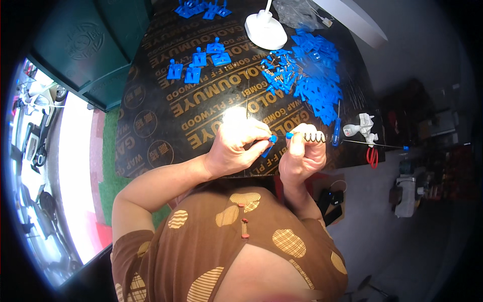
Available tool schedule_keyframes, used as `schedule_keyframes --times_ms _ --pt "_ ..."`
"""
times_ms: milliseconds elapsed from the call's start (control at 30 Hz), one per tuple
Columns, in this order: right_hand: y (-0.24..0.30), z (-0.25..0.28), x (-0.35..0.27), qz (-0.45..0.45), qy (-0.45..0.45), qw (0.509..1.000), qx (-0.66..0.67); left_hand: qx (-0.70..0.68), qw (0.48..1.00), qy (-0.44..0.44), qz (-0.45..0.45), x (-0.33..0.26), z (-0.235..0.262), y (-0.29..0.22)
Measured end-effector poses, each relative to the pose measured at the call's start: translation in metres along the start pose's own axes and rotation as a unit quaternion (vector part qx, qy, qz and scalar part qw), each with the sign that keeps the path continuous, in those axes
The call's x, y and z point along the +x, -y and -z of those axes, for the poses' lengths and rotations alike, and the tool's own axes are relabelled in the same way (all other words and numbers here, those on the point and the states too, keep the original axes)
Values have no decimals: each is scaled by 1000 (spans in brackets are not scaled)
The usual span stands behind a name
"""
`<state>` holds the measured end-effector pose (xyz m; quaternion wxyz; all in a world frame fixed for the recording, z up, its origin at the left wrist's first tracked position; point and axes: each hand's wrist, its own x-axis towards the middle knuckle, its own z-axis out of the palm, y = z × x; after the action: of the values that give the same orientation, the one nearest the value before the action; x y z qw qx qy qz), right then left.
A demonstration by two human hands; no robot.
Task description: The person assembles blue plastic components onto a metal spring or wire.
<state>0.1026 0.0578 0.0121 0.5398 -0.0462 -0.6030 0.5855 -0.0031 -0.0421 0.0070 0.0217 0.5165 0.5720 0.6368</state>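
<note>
My left hand pinches a small blue plastic part with a round knob, just above the table's near edge. Close to its right, my right hand is closed with a small blue tip sticking out between thumb and finger. The two blue pieces are slightly apart. A dark coiled cord or spring lies across the right fingers. Beyond it a thin metal rod with a blue end reaches right; whether it joins what I hold is hidden.
A large heap of blue plastic parts covers the table's right side. Several assembled blue pieces stand at left. A white lamp base is behind. A blue-handled screwdriver, white object and red-handled tool lie right.
</note>
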Motion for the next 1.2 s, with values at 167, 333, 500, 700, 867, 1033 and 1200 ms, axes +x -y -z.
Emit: schedule_keyframes --times_ms 167,333,500,700,867,1033,1200 --pt "0 -7 0 -2 -49 999 -3 -8 1000 -1 -3 1 1 -1" --pt "-2 -1 -2 4 14 1000 5 -13 1000 22 7 0 2 -1" --pt "-1 -3 -2 -4 10 1000 -16 -8 1000 -2 2 0 0 1" --pt "1 1 -1 -13 14 1000 -19 -5 1000 -1 6 -1 0 2" --pt "4 0 1 -13 -1 1000 -25 7 1000 -7 -1 -2 -1 4" --pt "1 0 1 7 5 1000 -25 4 1000 -4 1 -1 0 3" --pt "1 -1 3 26 11 998 -58 8 1000 -5 -4 -1 0 3"
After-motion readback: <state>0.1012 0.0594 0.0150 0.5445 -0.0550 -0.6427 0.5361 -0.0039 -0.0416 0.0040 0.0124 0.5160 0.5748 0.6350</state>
